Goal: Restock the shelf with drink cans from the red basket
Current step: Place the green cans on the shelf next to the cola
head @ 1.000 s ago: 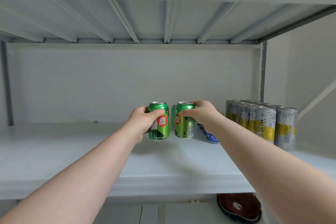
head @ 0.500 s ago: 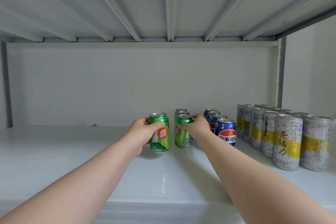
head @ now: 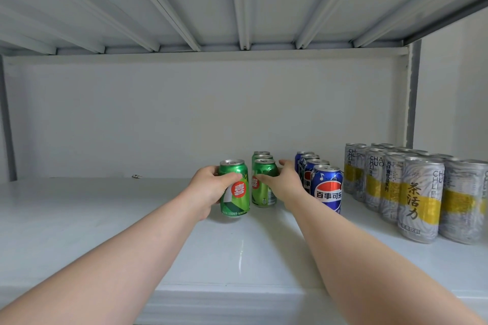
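Observation:
My left hand (head: 210,190) grips a green drink can (head: 235,194) that stands on the white shelf (head: 105,219), left of the green row. My right hand (head: 284,182) is wrapped around another green can (head: 260,187) standing at the front of a row of green cans (head: 261,157) that runs back toward the wall. The two held cans stand side by side, a small gap between them. The red basket is out of view.
A row of blue cola cans (head: 327,188) stands just right of my right hand. Farther right are several tall silver-and-yellow tea cans (head: 420,198). The upper shelf's ribbed underside (head: 237,8) hangs overhead. A small scrap (head: 136,176) lies by the back wall.
Both hands have pushed their green cans deeper onto the shelf and set them down. The view has moved closer and lower, so the basket below has dropped out of sight.

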